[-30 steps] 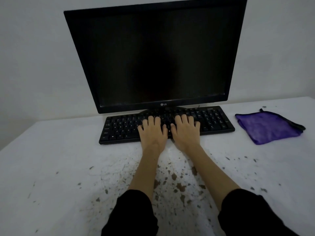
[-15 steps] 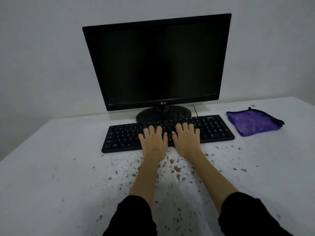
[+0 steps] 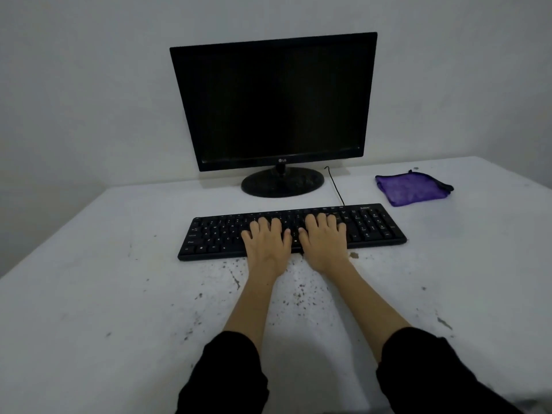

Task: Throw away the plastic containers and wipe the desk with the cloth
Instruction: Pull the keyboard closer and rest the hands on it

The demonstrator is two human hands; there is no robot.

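Both hands, left hand (image 3: 266,245) and right hand (image 3: 324,242), flat, fingers spread, empty, on the keyboard (image 3: 373,227).

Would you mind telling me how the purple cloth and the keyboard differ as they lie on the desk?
The purple cloth is soft and folded; the keyboard is a rigid black bar, much wider. The cloth lies untouched to the right, behind the keyboard's right end, while the left hand and right hand rest open on the keyboard's keys. Both lie flat on the speckled white desk.
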